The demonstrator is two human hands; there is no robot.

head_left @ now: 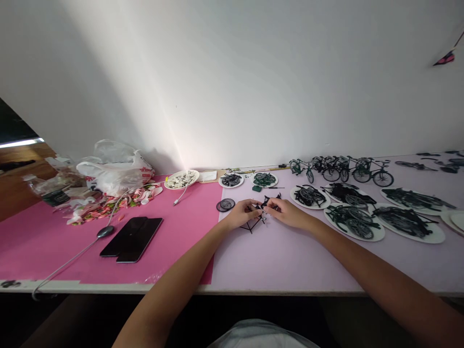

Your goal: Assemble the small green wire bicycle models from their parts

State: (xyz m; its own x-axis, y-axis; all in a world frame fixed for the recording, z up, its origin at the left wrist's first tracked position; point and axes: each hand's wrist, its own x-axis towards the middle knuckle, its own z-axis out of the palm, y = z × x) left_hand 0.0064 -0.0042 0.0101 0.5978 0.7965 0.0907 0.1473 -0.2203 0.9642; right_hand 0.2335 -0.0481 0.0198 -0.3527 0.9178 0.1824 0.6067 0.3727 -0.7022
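Over the pale lilac part of the table, my left hand (243, 213) and my right hand (284, 212) meet at a small black model bicycle frame (251, 228). Both hands have their fingers closed on it, and they hide much of its middle. Thin black struts show below my left fingers, and a dark end piece sticks up between the hands. Just left of my left hand lie two small black spoked wheels (226, 205), one overlapping the other.
Plates of dark bicycle parts (353, 223) crowd the right side, with assembled model bicycles (340, 169) standing behind. Left, on pink covering, are two dark phones (133, 239), a cable with a puck (105, 232), fabric petals (119, 203) and a plastic bag (116, 169). A wall rises behind.
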